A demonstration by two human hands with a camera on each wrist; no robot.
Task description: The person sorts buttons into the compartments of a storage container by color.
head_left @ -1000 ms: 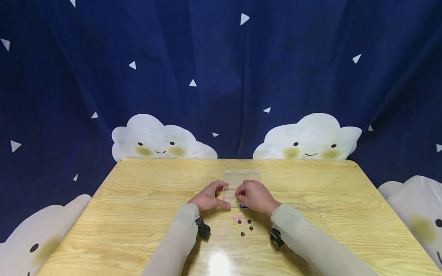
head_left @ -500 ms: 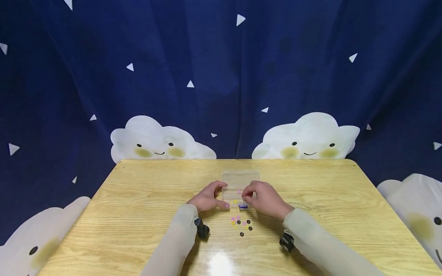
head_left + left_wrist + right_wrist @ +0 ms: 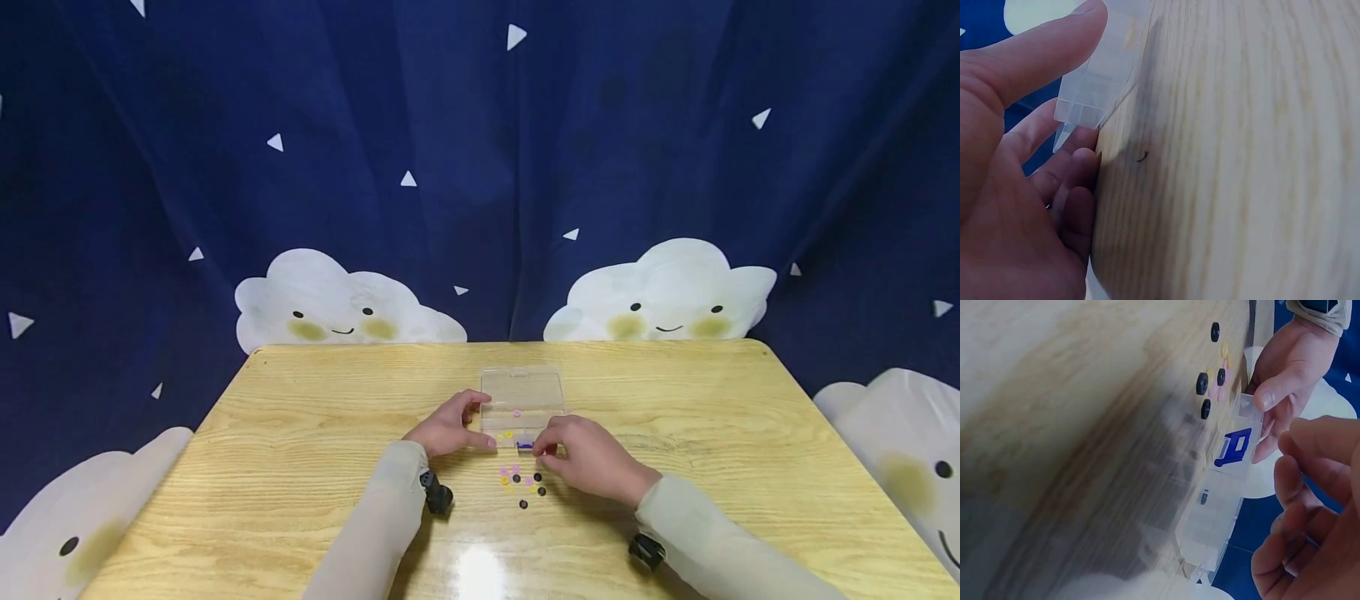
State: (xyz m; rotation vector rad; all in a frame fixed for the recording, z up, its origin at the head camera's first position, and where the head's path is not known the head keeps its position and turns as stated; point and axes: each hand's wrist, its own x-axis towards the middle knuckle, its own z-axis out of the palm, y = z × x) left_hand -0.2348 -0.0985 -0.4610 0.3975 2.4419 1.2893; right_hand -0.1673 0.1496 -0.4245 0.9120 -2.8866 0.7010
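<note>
A clear plastic box (image 3: 521,387) lies with its lid open on the table. Inside it are a pink button (image 3: 517,413), a yellow button (image 3: 509,434) and a dark blue piece (image 3: 1235,447). My left hand (image 3: 446,427) grips the box's left end, thumb at the near side and fingers at the far side. My right hand (image 3: 588,457) hovers by the near right corner, fingers loosely curled; nothing shows between them. Just before the box lie loose buttons: black ones (image 3: 1202,384), pink ones (image 3: 529,481) and yellow ones (image 3: 505,481).
The wooden table (image 3: 337,392) stretches out on both sides of the box. A dark blue curtain (image 3: 480,167) with white clouds hangs behind its far edge. Black cameras (image 3: 437,493) are strapped to both wrists.
My right hand has drawn back from over the box, toward me and to the right. The pink button in the box has come into sight. My left hand stays at the box.
</note>
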